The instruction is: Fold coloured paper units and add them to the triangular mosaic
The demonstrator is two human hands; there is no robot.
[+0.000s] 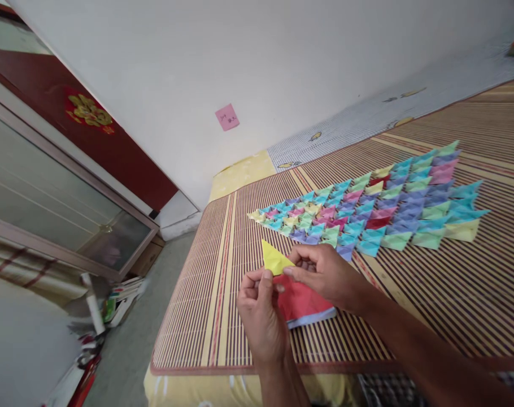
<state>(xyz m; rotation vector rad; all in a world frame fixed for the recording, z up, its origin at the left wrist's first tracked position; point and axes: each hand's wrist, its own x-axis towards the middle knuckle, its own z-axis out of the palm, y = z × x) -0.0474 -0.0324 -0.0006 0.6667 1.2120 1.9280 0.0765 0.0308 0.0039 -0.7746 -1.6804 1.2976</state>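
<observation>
Between my two hands is a piece of yellow folded paper [274, 260], roughly triangular with one point standing up. The thumb and fingers of my left hand [261, 305] pinch its lower left edge. My right hand [318, 274] pinches its right corner. Beneath them a stack of red paper [303, 299] lies on the striped mat, with a pale blue edge showing at its bottom. Beyond my hands, many folded paper pieces [379, 200] in blue, green, pink, purple and yellow lie in overlapping rows that form a long triangle.
A striped mat [197, 305] covers the bed, whose left edge drops to a grey floor [134, 333]. A pink note [227, 117] is stuck on the white wall behind. At the left are a glass-panelled door [70, 186] and assorted items on the floor.
</observation>
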